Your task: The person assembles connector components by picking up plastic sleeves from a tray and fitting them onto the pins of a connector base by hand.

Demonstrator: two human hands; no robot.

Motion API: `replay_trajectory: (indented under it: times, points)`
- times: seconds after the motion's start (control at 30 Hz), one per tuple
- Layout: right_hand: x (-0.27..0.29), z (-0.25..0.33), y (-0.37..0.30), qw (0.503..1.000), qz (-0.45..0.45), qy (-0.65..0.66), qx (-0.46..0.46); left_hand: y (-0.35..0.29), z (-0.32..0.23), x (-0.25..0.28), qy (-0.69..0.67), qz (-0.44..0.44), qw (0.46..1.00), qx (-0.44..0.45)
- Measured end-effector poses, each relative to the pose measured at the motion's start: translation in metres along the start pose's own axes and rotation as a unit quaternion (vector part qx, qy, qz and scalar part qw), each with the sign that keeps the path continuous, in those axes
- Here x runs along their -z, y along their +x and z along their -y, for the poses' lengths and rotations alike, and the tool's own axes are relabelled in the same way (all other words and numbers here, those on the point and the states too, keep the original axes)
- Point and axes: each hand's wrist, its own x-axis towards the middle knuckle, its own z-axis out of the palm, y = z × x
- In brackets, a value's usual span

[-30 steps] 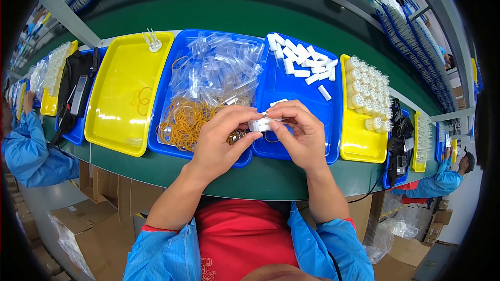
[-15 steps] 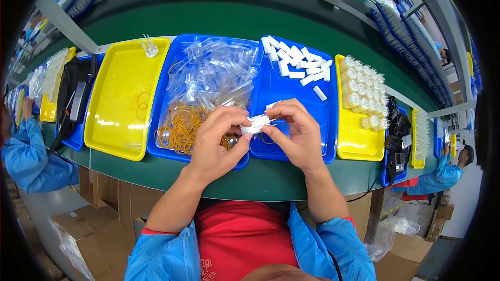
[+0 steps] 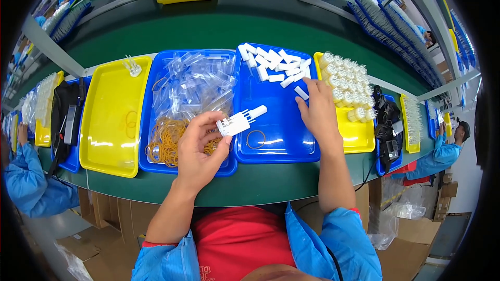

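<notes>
My left hand pinches a white plastic part with thin prongs between thumb and fingers. One white block-shaped sleeve sits at the pronged end of that part, which points up and right. Over the right side of the blue tray, my right hand has its thumb and fingers apart. A single white block lies by its fingertips; whether they touch it I cannot tell. Further back in the same tray is a loose pile of white blocks. One rubber band rests near the tray's front.
Left of it, another blue tray holds clear plastic sleeves and rubber bands. A yellow tray carries a pronged white part. At right, a yellow tray holds round pronged pieces. Co-workers sit at both sides.
My right hand has let go of the white part and moved right and away to the single block. My left hand keeps the part, shifted left and turned. The view has shifted too.
</notes>
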Motion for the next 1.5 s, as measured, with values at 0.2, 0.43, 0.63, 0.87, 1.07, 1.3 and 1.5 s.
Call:
replay_trajectory:
  times: [0.2, 0.43, 0.63, 0.87, 1.07, 1.3, 1.5]
  points:
    - [0.002, 0.008, 0.000, 0.978, 0.201, 0.038, -0.053, 0.002, 0.000, 0.005, 0.037, 0.004, 0.999, -0.002]
    - [0.009, 0.047, -0.016, 0.859, 0.177, 0.468, -0.112, 0.004, 0.004, 0.010, 0.040, 0.012, 0.999, -0.014]
    - [-0.002, 0.057, -0.020, 0.795, 0.167, 0.580, -0.064, 0.002, 0.004, 0.007, 0.030, 0.011, 0.999, -0.036]
    - [-0.009, 0.058, -0.027, 0.742, 0.186, 0.637, -0.094, 0.002, 0.006, 0.008, 0.005, 0.014, 0.999, -0.030]
    - [-0.002, 0.065, -0.021, 0.741, 0.153, 0.647, -0.098, 0.002, 0.006, 0.009, 0.016, 0.010, 0.999, -0.028]
    - [-0.010, 0.051, -0.027, 0.686, 0.143, 0.696, -0.157, 0.002, 0.005, 0.008, 0.027, 0.015, 0.999, -0.036]
    - [-0.010, 0.057, -0.028, 0.664, 0.155, 0.705, -0.198, 0.002, 0.004, 0.007, 0.027, 0.015, 0.999, -0.036]
